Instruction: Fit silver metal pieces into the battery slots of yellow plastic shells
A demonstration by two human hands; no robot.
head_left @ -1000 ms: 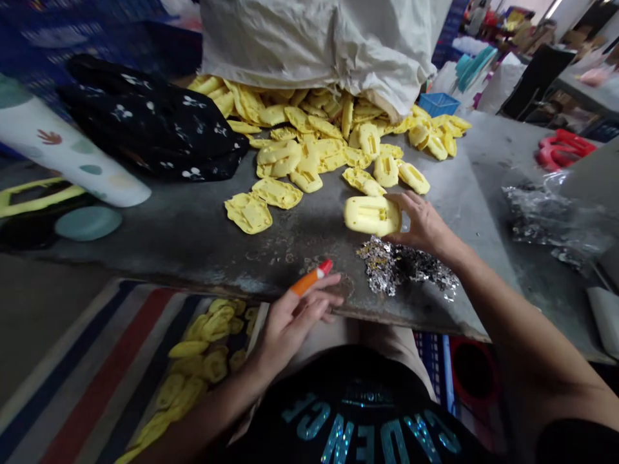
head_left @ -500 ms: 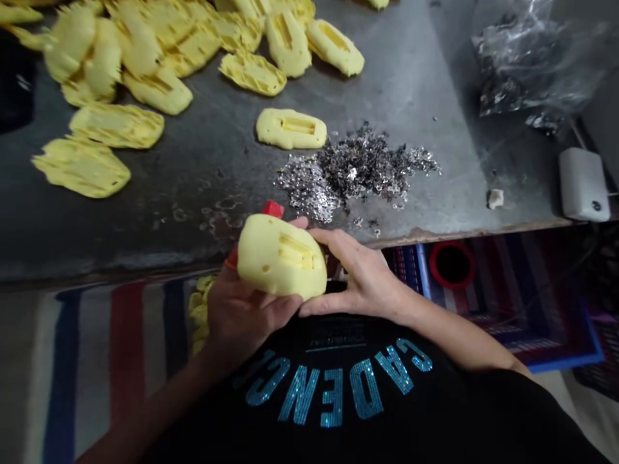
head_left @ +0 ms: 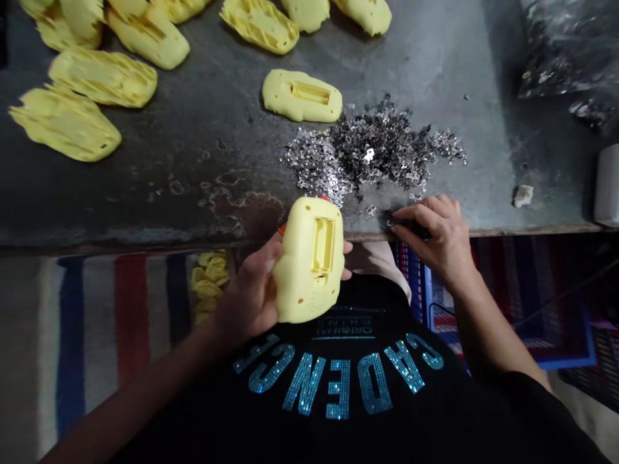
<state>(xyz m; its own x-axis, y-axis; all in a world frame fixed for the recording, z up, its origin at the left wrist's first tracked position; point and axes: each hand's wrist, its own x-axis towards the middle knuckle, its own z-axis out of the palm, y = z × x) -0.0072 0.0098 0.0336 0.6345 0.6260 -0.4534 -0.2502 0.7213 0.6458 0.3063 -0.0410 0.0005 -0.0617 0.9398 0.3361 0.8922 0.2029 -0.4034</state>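
Over my lap, my left hand [head_left: 258, 277] is wrapped around a pale yellow plastic shell [head_left: 308, 293] with a long rectangular slot, held tilted up lengthwise. Its fingers reach behind the shell, and an orange covering and a red tip on them barely show. At the table's front edge my right hand [head_left: 435, 232] is closed in a pinch, with a small metal piece [head_left: 389, 223] glinting at its fingertips. Just beyond lies a heap of small silvery metal pieces [head_left: 391, 151]. Another yellow shell [head_left: 285, 96] rests slot up behind the heap.
Several more yellow shells [head_left: 72, 125] lie at the left and back of the grey table [head_left: 203, 135]. A clear bag of metal pieces [head_left: 561, 58] and a whitish lump [head_left: 523, 196] are on the right. Below stand a blue crate [head_left: 570, 354] and more yellow shells [head_left: 207, 280].
The view has tipped down to the table edge. One shell came to my lap into both hands; now my left hand alone holds it, turned upright, and my right hand has moved right to the edge.
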